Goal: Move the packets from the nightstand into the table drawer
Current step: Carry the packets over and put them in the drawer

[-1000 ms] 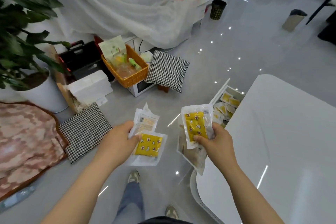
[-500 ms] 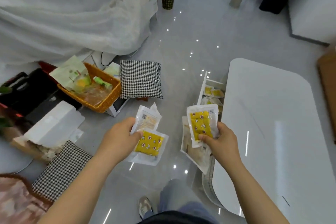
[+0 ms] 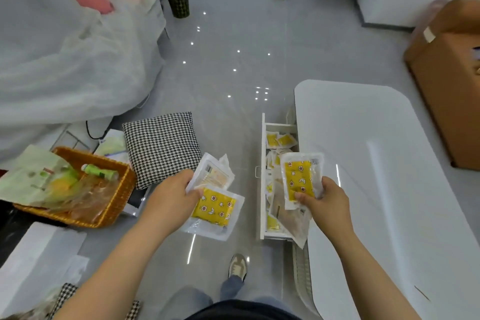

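Observation:
My left hand (image 3: 171, 202) grips two clear packets: one with a yellow patterned pad (image 3: 214, 209) and a white-backed one (image 3: 214, 174) above it. My right hand (image 3: 326, 202) holds a yellow-pad packet (image 3: 298, 176) upright, with a pale packet (image 3: 288, 218) hanging behind it. Both of those hang over the open white drawer (image 3: 261, 184) of the white table (image 3: 389, 176). Several more yellow packets (image 3: 279, 140) lie inside the drawer. The nightstand is out of view.
A houndstooth cushion (image 3: 161, 148) lies on the grey floor left of the drawer. A wicker basket (image 3: 114, 205) of bags sits further left. A cardboard box (image 3: 449, 80) stands at the right edge. White sheeting (image 3: 65, 60) covers furniture at the back left. My shoe (image 3: 237, 266) is below the drawer.
The view has swung right and I have stepped closer to the table. The open drawer now lies directly under my right hand. Both hands still hold their packets.

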### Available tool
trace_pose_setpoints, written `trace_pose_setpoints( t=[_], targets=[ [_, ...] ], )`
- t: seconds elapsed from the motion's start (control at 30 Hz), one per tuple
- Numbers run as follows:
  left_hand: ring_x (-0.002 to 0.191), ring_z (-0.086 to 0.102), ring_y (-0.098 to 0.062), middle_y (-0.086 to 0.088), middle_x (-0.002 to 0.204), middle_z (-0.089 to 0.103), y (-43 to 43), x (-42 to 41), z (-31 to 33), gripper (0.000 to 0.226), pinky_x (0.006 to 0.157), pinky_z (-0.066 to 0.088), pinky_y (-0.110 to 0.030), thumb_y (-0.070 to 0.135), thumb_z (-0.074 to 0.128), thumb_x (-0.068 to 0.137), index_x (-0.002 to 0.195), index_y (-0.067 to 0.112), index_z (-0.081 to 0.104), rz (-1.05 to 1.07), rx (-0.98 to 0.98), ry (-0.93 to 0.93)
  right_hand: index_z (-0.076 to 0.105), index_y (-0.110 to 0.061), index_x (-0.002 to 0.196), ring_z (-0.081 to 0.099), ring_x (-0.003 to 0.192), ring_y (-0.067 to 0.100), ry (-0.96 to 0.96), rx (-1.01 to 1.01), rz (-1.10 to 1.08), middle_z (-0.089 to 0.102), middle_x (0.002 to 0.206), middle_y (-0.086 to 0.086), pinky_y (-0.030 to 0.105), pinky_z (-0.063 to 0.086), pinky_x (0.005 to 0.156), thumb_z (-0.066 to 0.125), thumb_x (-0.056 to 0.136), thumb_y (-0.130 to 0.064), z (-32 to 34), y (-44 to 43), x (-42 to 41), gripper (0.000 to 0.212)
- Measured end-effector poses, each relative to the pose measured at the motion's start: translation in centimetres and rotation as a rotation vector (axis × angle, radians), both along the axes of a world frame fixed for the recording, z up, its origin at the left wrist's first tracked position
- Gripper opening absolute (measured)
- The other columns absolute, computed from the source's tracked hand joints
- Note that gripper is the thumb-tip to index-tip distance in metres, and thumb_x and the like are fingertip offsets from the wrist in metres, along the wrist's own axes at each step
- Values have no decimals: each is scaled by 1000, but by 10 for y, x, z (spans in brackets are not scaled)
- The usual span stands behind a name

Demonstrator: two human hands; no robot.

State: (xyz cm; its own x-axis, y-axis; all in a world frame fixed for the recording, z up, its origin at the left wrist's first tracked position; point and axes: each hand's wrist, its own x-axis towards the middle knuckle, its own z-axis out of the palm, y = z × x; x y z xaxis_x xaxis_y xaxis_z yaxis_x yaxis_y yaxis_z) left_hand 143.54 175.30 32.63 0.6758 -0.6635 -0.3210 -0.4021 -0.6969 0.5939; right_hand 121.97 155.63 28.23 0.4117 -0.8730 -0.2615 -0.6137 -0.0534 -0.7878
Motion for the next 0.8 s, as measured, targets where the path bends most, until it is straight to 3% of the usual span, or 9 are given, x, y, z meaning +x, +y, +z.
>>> trace_pose_setpoints(
  t=[0.07,0.17,0.4,0.53,0.8],
  targets=[
    [84,60,-13,8,91,64,-23,14,-3,9,75,50,-34,26,57,90,97,23,60,-37,4,12,63,-16,98,62,79,12,5,-3,-39,65,87,-5,23,47,66,77,77,-18,0,-16,8,26],
    [83,59,-10,8,93,65,-54,35,-8,11,66,45,-27,25,56,91,100,23,61,-107,7,37,61,-16,96,58,74,2,15,0,-107,63,83,-8,15,39,59,76,78,-16,0,-33,16,23],
    [76,54,-4,6,90,62,-129,94,-28,8,58,37,-16,21,58,90,98,24,59,-317,38,70,62,-13,93,57,72,4,84,47,-329,64,81,-5,18,38,56,77,76,-16,-14,-53,38,23],
    [85,58,-11,8,95,62,-171,133,-35,15,63,40,-20,22,57,90,104,27,60,-464,51,98,62,-14,95,58,73,11,116,70,-490,65,86,1,20,39,56,78,75,-17,-19,-53,59,26],
    [89,59,-19,3,96,63,-258,182,-51,15,72,43,-28,20,58,89,104,19,62,-735,135,76,60,-14,92,55,71,4,103,133,-784,62,82,-4,18,34,54,76,76,-11,-20,-47,93,22]
  ],
)
